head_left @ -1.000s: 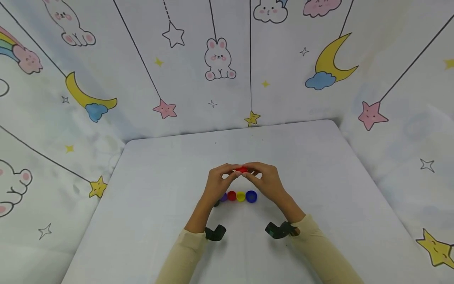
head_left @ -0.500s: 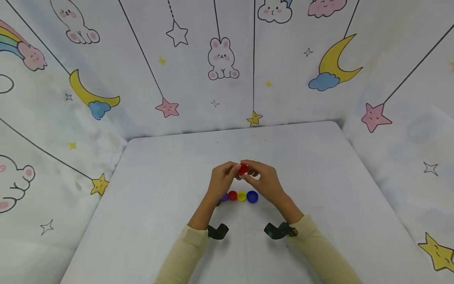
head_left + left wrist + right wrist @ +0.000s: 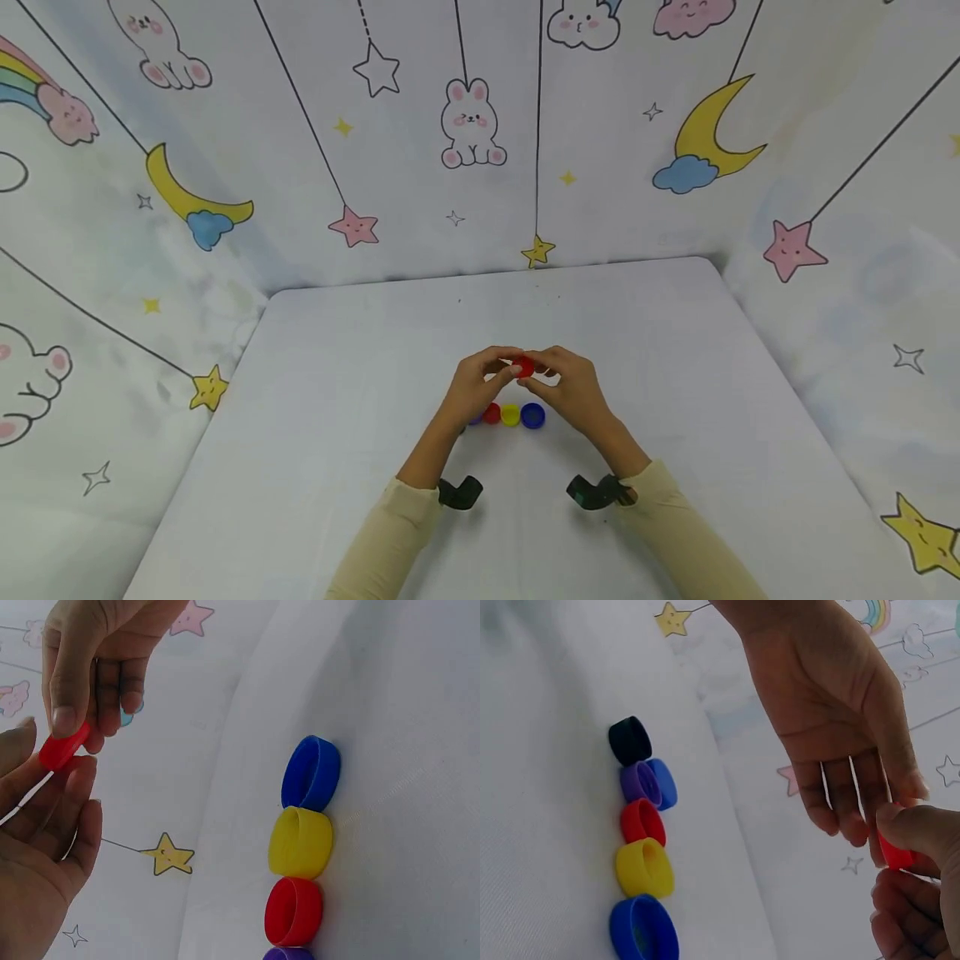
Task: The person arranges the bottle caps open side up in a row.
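Above the table, my left hand (image 3: 474,385) and right hand (image 3: 567,383) meet around a red bottle cap (image 3: 523,367). The right thumb presses one side of the cap, clear in the right wrist view. On its other side, the left fingers pinch it. Below the hands, a row of caps lies on the white table: a larger blue cap (image 3: 311,774), a yellow cap (image 3: 300,841), a second red cap (image 3: 293,911) and a purple cap (image 3: 640,784). A black cap (image 3: 630,741) ends the row, and another blue cap (image 3: 662,784) sits behind the purple one.
The white tabletop (image 3: 360,358) extends around the row. Behind and beside it hangs a cloth backdrop (image 3: 420,192) printed with stars, moons and rabbits. A dark strap-like piece (image 3: 461,493) sits at the left wrist, and a similar one (image 3: 596,492) at the right.
The red cap has turned between the fingers, from nearly edge-on to showing a rounder side. Both hands have shifted slightly to the right with it. The caps in the row stay put.
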A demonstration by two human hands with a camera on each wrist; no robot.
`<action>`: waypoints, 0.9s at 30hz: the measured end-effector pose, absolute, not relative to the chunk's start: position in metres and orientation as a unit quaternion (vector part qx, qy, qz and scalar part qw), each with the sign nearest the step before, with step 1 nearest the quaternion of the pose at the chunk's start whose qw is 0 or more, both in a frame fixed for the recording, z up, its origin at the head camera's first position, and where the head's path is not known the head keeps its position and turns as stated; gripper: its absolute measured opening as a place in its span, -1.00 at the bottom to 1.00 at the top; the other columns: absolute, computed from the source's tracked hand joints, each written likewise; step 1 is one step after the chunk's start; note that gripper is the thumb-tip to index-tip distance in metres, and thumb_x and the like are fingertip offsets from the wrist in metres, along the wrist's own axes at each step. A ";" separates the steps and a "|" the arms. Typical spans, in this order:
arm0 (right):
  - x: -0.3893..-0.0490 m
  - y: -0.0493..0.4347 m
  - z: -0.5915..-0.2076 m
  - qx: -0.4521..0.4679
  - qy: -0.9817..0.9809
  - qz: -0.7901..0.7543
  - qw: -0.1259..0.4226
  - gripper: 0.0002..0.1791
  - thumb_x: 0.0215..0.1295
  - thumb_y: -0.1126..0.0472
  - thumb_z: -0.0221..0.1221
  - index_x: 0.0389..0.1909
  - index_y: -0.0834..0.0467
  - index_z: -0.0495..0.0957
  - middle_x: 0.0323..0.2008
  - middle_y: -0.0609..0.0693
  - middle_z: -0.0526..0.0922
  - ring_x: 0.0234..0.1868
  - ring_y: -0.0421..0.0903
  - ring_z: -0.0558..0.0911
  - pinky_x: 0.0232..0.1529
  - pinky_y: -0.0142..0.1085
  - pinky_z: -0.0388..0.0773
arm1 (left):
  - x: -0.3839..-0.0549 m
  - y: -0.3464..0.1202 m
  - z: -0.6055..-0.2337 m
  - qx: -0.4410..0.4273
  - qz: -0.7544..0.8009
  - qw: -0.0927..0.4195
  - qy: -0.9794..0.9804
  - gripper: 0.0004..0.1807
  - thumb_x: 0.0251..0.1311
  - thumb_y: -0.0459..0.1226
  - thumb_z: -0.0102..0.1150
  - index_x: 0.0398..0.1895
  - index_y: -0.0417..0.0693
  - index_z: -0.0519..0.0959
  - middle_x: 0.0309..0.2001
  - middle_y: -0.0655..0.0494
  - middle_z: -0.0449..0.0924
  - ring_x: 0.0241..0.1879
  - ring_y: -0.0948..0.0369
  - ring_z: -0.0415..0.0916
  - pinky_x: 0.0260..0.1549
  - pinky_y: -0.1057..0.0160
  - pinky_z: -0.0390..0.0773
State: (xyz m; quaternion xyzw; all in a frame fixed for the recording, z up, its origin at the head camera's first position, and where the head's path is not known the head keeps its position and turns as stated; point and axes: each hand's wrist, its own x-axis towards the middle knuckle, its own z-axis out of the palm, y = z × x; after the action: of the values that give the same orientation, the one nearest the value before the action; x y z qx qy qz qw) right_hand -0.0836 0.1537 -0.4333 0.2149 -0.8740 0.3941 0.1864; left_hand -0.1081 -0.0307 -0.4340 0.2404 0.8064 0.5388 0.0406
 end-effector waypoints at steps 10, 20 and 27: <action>-0.079 0.168 -0.444 0.206 -0.892 0.367 0.166 -0.55 -0.03 0.22 0.38 -0.04 0.14 0.57 -0.22 -0.01 0.67 -0.28 -0.16 0.62 -0.30 -0.31 0.62 | -0.106 -0.021 -0.446 0.354 0.442 -0.043 0.824 -0.63 0.14 -0.30 0.18 0.06 -0.07 0.51 -0.05 0.09 0.59 -0.15 0.26 0.56 -0.12 0.40 0.55; -0.064 0.192 -0.469 0.211 -0.912 0.343 0.078 -0.61 -0.02 0.29 0.35 -0.09 0.18 0.58 -0.23 -0.04 0.67 -0.28 -0.16 0.63 -0.28 -0.29 0.61 | -0.097 0.001 -0.479 0.355 0.354 -0.014 0.865 -0.68 0.11 -0.22 0.23 -0.04 -0.01 0.51 -0.10 0.18 0.55 -0.09 0.30 0.50 -0.05 0.41 0.50; -0.059 0.199 -0.480 0.199 -0.921 0.329 0.065 -0.64 -0.03 0.30 0.35 -0.13 0.19 0.60 -0.26 -0.03 0.66 -0.30 -0.13 0.61 -0.28 -0.26 0.60 | -0.094 0.011 -0.485 0.360 0.292 0.006 0.886 -0.68 0.14 -0.21 0.21 -0.01 -0.01 0.52 -0.07 0.20 0.58 -0.03 0.30 0.49 0.01 0.38 0.47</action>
State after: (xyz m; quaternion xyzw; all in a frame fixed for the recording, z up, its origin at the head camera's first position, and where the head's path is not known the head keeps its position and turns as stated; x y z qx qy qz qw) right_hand -0.0589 0.1988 -0.4799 0.1990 -0.9207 0.3293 0.0645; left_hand -0.0937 0.0110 -0.4850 0.3595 0.8861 0.2924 0.0057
